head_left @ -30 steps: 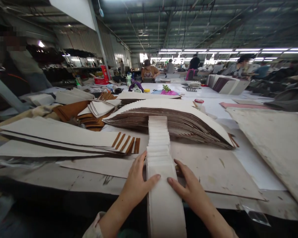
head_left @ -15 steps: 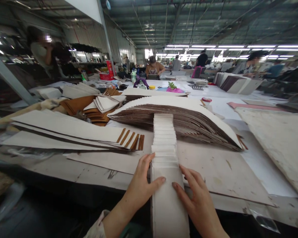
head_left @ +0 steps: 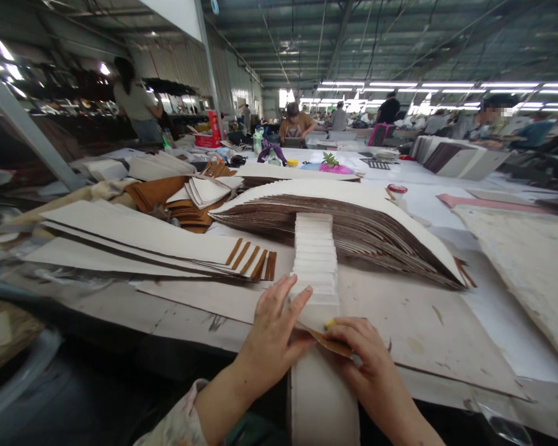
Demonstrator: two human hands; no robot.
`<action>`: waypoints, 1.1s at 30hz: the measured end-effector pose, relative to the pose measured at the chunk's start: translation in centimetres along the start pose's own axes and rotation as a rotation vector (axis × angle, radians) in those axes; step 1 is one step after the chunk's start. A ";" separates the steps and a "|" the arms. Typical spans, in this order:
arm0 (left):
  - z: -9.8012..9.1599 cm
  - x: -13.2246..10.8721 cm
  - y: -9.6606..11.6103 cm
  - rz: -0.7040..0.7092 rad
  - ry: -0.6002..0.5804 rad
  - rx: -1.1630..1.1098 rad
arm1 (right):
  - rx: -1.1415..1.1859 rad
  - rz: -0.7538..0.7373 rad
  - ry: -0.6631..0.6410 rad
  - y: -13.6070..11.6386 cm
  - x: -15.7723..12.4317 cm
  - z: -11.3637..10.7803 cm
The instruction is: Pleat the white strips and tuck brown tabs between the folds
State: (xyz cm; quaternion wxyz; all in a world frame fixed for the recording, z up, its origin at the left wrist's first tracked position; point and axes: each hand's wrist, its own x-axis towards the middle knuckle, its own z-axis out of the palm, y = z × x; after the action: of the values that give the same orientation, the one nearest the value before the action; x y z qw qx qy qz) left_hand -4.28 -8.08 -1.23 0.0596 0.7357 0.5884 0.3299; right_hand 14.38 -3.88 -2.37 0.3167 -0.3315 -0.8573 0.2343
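A stack of overlapping white strips [head_left: 315,254] runs toward me along the table. Its near part is a long pale panel [head_left: 324,396] that reaches past the table edge. My right hand [head_left: 372,371] is closed on a lifted leather strip [head_left: 337,345], white on top with a brown underside. A small yellow spot shows at its fingertips; what it is I cannot make out. My left hand [head_left: 274,328] rests at the stack's left side, fingers spread and thumb close to the lifted strip's edge. Behind the stack lies an arched pile of white-topped, brown-edged pieces [head_left: 353,217].
To the left lie long white panels [head_left: 144,238] with brown tabs at one end. Brown leather pieces [head_left: 155,193] sit behind them. A pale sheet [head_left: 521,254] covers the right side. A red tape roll [head_left: 397,189] lies farther back, and several people work beyond.
My right hand has gone from lying beside the stack to gripping a strip, whose brown underside now shows. My left fingers have risen and spread. The whole view has shifted slightly.
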 end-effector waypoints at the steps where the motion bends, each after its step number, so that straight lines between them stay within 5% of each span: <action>1: -0.5 0.4 0.3 0.060 -0.044 0.040 | -0.002 -0.013 -0.017 0.1 0.0 0.0; 6: -2.2 2.3 1.4 0.169 -0.342 0.098 | 0.026 0.059 0.015 0.6 0.1 0.3; 13: -2.4 3.5 0.6 0.029 -0.449 0.082 | -0.053 0.153 0.327 1.6 -0.9 1.9; 20: -1.8 4.7 1.7 0.010 -0.476 0.054 | -0.189 0.016 0.218 0.7 -1.2 1.1; 33: -1.3 4.9 1.8 0.026 -0.514 0.078 | -0.250 0.000 0.159 -0.3 -1.9 0.8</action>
State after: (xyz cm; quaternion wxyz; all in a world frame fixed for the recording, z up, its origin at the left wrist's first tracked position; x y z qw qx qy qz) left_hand -3.11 -4.54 2.69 0.1746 0.8047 0.5567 0.1099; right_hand 14.82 -5.63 -3.43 0.3397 -0.3859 -0.8520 0.0988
